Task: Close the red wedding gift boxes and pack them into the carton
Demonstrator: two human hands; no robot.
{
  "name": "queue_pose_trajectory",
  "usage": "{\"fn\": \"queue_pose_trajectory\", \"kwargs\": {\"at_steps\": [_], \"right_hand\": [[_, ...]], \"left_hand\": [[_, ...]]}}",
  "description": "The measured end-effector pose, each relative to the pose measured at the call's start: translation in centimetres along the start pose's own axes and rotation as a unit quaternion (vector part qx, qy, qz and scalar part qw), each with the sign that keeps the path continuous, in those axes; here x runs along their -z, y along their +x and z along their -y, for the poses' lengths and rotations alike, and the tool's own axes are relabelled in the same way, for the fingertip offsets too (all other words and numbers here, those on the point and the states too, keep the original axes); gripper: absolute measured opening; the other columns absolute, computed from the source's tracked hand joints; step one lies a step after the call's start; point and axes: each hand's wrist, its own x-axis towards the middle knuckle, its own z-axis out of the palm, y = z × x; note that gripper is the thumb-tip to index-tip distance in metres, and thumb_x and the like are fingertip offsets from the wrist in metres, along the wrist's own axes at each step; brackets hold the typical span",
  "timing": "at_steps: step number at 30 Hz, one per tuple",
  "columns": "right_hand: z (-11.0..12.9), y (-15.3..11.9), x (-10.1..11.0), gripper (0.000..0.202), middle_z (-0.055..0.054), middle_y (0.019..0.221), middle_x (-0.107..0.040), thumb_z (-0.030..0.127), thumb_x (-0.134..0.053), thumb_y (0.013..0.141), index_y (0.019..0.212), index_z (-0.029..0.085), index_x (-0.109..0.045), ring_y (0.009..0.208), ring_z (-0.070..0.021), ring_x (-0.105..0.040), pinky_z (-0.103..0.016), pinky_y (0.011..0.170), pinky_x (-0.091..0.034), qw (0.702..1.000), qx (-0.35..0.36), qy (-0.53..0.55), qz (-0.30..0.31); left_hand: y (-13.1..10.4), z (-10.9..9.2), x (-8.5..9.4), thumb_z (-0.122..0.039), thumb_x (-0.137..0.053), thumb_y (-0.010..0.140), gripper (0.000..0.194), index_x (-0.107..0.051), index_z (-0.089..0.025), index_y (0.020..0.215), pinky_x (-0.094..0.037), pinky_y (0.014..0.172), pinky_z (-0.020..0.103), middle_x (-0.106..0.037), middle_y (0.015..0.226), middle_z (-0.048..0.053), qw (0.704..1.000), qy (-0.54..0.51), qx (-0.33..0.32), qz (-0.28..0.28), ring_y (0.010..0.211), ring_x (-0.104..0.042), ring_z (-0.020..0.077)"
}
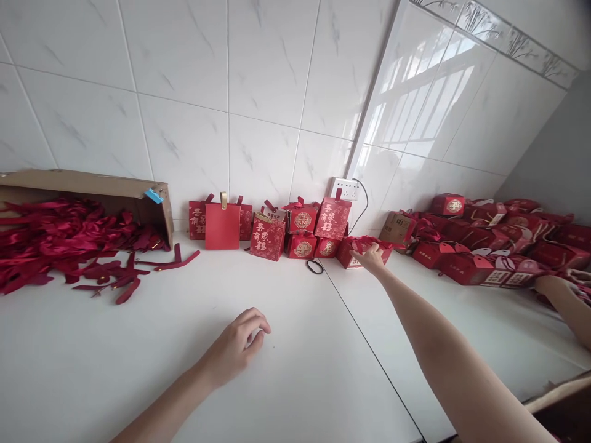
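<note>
My right hand reaches out to a red gift box with a ribbon on top. Its fingers are closed on the top of this box, which stands on the white table. Nearer to me, my left hand rests on the bare table top, fingers loosely curled and thumb apart, with nothing in it. Just left of the held box, small red candy boxes with gold print are stacked by the wall. A black ring-shaped band lies in front of them.
A cardboard box on its side spills dark red ribbons at left. Red paper bags stand along the tiled wall. A power strip sits behind. Many finished-looking red boxes are piled right, near another person's hand.
</note>
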Motion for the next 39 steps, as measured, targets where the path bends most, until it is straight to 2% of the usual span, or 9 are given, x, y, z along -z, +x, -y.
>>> {"fn": "queue_pose_trajectory", "kwargs": {"at_steps": [7,12,15,21,24,27,30,33,39], "right_hand": [[0.3,-4.2,1.9,0.078,-0.021,0.123,-0.041,0.048,-0.059,0.074,0.134,0.015,-0.023,0.116,-0.0347,-0.044,-0.040,0.091,-0.043,0.995,-0.021,0.084,-0.044],[2.2,-10.2,3.8,0.079,-0.016,0.114,-0.045,0.051,-0.067,0.065,0.127,0.016,-0.032,0.112,-0.0350,-0.043,-0.051,0.090,-0.043,0.956,0.205,0.196,-0.078],[5.8,-13.6,3.7,0.080,-0.015,0.113,-0.044,0.048,-0.068,0.067,0.129,0.017,-0.029,0.106,-0.0308,-0.047,-0.051,0.086,-0.048,0.909,0.303,0.284,-0.044],[13.9,-18.5,-2.4,0.080,-0.017,0.120,-0.039,0.043,-0.067,0.070,0.131,0.015,-0.024,0.116,-0.0323,-0.041,-0.054,0.094,-0.045,0.853,0.289,0.434,-0.032],[15.4,-20.7,-5.9,0.080,-0.016,0.114,-0.041,0.038,-0.069,0.066,0.129,0.016,-0.025,0.114,-0.0329,-0.043,-0.056,0.094,-0.044,0.850,0.270,0.451,-0.028],[14.7,-22.0,-7.0,0.079,-0.017,0.120,-0.038,0.038,-0.069,0.065,0.128,0.017,-0.026,0.119,-0.0327,-0.040,-0.054,0.097,-0.042,0.833,0.301,0.465,0.002],[13.3,-21.8,-6.1,0.068,-0.014,0.118,-0.042,0.047,-0.062,0.073,0.125,0.021,-0.026,0.115,-0.0276,-0.048,-0.050,0.095,-0.047,0.768,0.326,0.540,0.109],[12.6,-20.6,-4.8,0.046,-0.006,0.099,-0.051,0.061,-0.043,0.084,0.110,0.024,-0.034,0.097,-0.0218,-0.059,-0.045,0.082,-0.054,0.711,0.211,0.640,0.203],[12.2,-18.7,-2.9,0.062,-0.004,0.072,-0.056,0.079,-0.029,0.076,0.075,0.020,-0.048,0.074,-0.0189,-0.057,-0.034,0.065,-0.050,0.721,0.153,0.633,0.238]], "left_hand": [[0.2,-0.2,0.1,-0.026,-0.036,0.087,0.021,-0.056,-0.022,0.083,-0.046,0.064,0.026,-0.058,0.094,0.003,1.000,-0.013,-0.005,-0.007,0.073,-0.054,0.0141],[0.0,-0.2,0.0,-0.034,-0.039,0.087,0.022,-0.057,-0.022,0.090,-0.049,0.069,0.030,-0.059,0.099,0.005,0.998,-0.041,0.004,-0.037,0.075,-0.057,0.0158],[0.5,-0.1,-0.1,-0.041,-0.048,0.083,0.034,-0.051,-0.024,0.112,-0.050,0.082,0.036,-0.055,0.120,0.009,0.988,-0.106,0.042,-0.107,0.101,-0.059,0.0225],[4.1,0.7,0.4,-0.041,-0.058,0.076,0.071,-0.026,-0.021,0.137,-0.033,0.108,0.046,-0.023,0.151,0.016,0.899,-0.288,0.150,-0.293,0.137,-0.031,0.0302],[5.4,1.1,0.9,-0.043,-0.057,0.077,0.074,-0.024,-0.019,0.139,-0.035,0.108,0.044,-0.026,0.149,0.018,0.878,-0.296,0.159,-0.340,0.137,-0.031,0.0305],[5.4,1.6,1.3,-0.045,-0.058,0.076,0.069,-0.032,-0.020,0.135,-0.047,0.096,0.039,-0.045,0.138,0.016,0.883,-0.292,0.128,-0.345,0.125,-0.048,0.0294],[4.6,2.3,2.2,-0.047,-0.058,0.074,0.064,-0.041,-0.020,0.129,-0.053,0.083,0.035,-0.058,0.123,0.011,0.900,-0.296,0.070,-0.313,0.110,-0.059,0.0273],[4.1,2.9,3.4,-0.048,-0.059,0.072,0.061,-0.047,-0.019,0.125,-0.054,0.077,0.034,-0.064,0.115,0.009,0.924,-0.282,0.048,-0.254,0.102,-0.062,0.0271],[4.1,2.6,3.6,-0.049,-0.058,0.073,0.064,-0.046,-0.017,0.128,-0.051,0.088,0.036,-0.062,0.122,0.010,0.946,-0.266,0.011,-0.184,0.110,-0.058,0.0278]]}}
